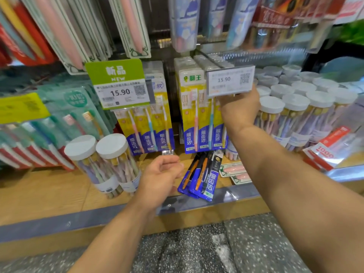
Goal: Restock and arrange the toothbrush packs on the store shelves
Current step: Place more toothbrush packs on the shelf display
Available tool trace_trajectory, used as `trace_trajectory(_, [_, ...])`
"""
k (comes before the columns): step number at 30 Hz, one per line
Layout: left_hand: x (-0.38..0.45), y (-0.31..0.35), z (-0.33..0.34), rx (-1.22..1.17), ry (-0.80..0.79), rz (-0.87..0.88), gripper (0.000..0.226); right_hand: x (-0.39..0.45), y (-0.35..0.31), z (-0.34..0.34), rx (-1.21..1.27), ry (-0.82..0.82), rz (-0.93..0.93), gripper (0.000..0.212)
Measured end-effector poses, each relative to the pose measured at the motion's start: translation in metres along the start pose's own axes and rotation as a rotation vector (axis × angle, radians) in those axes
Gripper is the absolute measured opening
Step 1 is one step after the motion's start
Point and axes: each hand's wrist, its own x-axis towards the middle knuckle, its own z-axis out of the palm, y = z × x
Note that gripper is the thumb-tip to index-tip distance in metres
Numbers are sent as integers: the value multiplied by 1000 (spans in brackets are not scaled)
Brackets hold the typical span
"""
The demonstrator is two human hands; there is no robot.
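Now the right hand [239, 107] lifts the price tag [230, 80]; left hand [160, 174], loosely curled, empty, hovers just left of the blue packs [201, 178], lying lengthwise on the shelf [49, 190].

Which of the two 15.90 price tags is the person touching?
The plain white price tag on the right, where the right hand holds its lower edge. The other 15.90 tag, with a green "NEW" header, hangs untouched to the left.

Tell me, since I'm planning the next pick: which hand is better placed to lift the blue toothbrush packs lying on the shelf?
Left, probably. The left hand hovers free, fingers loosely curled, right beside the blue toothbrush packs on the wooden shelf. The right hand is raised at the price tag on the hook.
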Motion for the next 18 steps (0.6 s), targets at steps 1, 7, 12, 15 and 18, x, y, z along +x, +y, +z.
trace_trajectory(1, [-1, 1, 0, -1, 2, -2, 16, 0, 1, -1, -9, -2, 4, 35])
trace_trajectory(7, [-11, 12, -3, 34, 12, 10, 16, -12, 0, -10, -151, -50, 10, 38])
trace_trajectory(12, [-18, 18, -5, 105, -2, 22, 20, -27, 3, -36, -184, -401, 96, 10])
trace_trajectory(15, [-18, 9, -7, 188, -7, 6, 23, -44, 14, -54, -219, -674, 189, 8])
trace_trajectory(18, [-17, -3, -9, 297, -20, -20, 27, -64, 28, -65, -289, -834, 260, 5])
